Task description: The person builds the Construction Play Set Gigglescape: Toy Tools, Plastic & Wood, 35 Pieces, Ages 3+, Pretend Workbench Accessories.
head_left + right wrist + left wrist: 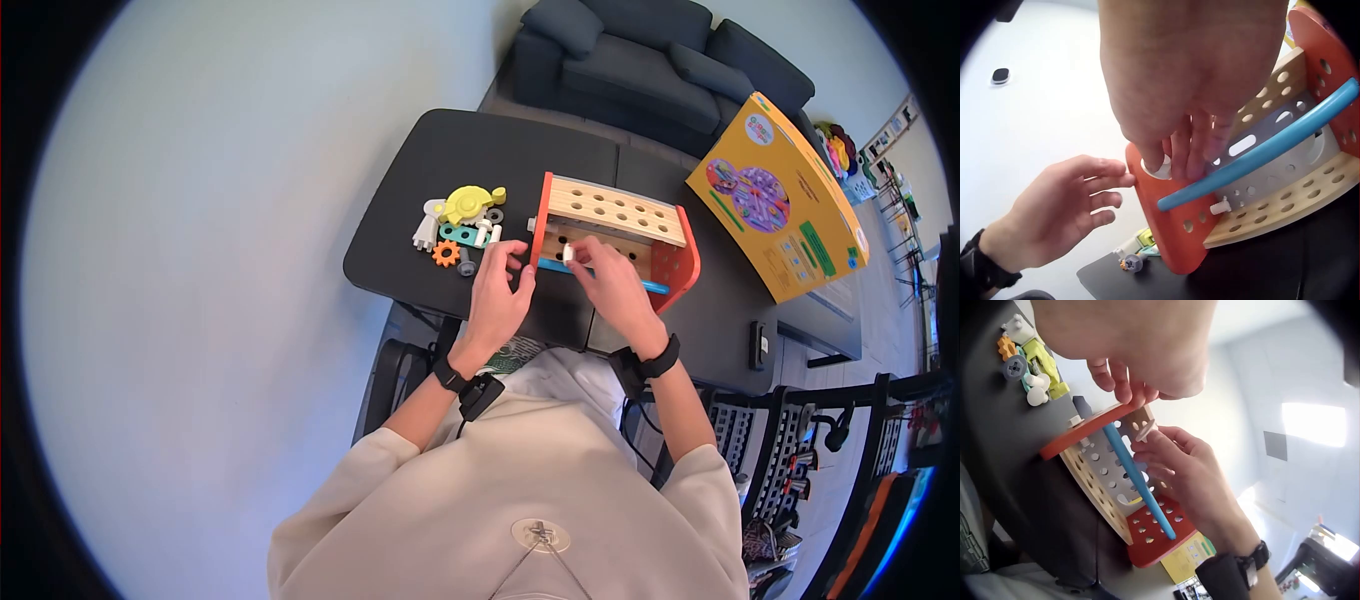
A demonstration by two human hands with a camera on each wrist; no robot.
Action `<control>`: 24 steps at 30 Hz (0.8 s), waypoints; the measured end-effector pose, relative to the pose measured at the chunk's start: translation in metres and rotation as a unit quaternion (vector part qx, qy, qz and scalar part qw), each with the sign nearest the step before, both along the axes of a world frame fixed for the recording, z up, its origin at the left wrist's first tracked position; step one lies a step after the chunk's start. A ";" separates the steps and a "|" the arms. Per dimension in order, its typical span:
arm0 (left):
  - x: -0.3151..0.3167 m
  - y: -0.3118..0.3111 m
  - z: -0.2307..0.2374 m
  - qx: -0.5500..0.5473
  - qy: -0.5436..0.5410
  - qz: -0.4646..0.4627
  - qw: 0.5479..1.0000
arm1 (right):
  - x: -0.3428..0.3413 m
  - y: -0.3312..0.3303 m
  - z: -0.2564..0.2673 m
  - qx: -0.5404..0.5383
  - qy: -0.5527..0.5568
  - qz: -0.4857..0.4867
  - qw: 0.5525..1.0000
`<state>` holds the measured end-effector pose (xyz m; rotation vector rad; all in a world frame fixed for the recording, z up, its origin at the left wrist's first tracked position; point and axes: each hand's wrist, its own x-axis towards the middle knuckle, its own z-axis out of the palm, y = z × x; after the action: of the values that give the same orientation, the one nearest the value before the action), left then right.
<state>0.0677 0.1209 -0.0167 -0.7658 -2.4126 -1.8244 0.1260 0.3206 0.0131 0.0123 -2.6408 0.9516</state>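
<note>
A wooden toy toolbox with red end panels (541, 220) and a blue rod (1132, 469) lies on the table. My right hand (617, 285) pinches a small white toy bolt (1145, 431) with a flat round head, held inside the box by the left-hand red panel. My left hand (500, 293) stays just outside that panel with loosely bent fingers, fingertips near its edge and nothing in them. Another white bolt (1220, 206) pokes through the same panel, its threaded end inside. My fingers partly hide the pinched bolt in the right wrist view.
Left of the box lie loose toy parts: a yellow piece (467, 205), an orange gear (446, 253), a teal strip (462, 236), a grey screw (466, 264) and white bolts. A large yellow carton (785, 210) stands at the right. A black device (759, 345) rests near the table's right edge.
</note>
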 end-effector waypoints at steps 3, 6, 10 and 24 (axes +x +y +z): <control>-0.007 0.006 -0.026 -0.068 0.069 -0.023 0.995 | -0.010 0.018 -0.009 -0.010 -0.038 0.000 0.999; 0.010 0.013 -0.029 -0.063 0.013 -0.061 0.996 | -0.024 0.030 -0.016 -0.030 -0.067 -0.005 0.997; 0.021 0.011 -0.024 -0.069 0.000 -0.072 0.995 | -0.042 0.035 -0.025 -0.022 -0.106 -0.008 0.994; -0.063 0.038 -0.080 0.016 -0.210 -0.001 0.978 | -0.071 0.042 -0.068 0.006 -0.073 -0.004 0.997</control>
<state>0.0051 0.1591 -0.0967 -0.4112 -2.6030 -2.2113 0.0548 0.3624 -0.0553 -0.0669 -2.7782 0.9684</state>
